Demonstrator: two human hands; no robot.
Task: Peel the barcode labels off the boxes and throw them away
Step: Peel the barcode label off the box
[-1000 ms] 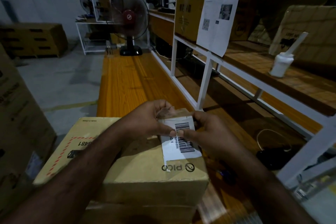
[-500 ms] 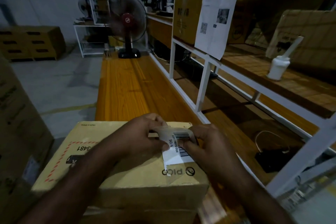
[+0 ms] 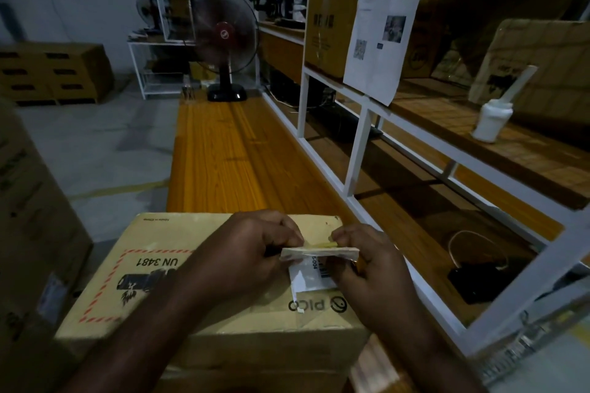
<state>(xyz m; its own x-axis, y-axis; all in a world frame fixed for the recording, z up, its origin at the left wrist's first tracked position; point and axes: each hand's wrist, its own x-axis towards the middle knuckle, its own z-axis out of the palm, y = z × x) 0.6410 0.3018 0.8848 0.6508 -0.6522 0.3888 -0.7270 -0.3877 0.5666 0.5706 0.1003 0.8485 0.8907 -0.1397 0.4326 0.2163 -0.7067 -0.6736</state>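
A tan cardboard box (image 3: 204,297) printed "PICO" and "UN 3481" sits in front of me on the near end of a wooden bench. A white barcode label (image 3: 314,276) is stuck near the box's right side, and its upper part is folded over and lifted off the cardboard. My left hand (image 3: 245,257) pinches the left end of that folded strip. My right hand (image 3: 367,260) pinches the right end, covering part of the barcode. The label's lower part still lies flat on the box.
The long orange wooden bench (image 3: 236,153) runs away from me to a standing fan (image 3: 225,41). A white metal rack (image 3: 360,150) with boxes, a hanging paper sheet and a white bottle (image 3: 491,118) lines the right. Large cartons (image 3: 28,226) stand at the left.
The label's top edge has been peeled further down and folded over; much less of the barcode shows. Both hands have moved toward me along the box top.
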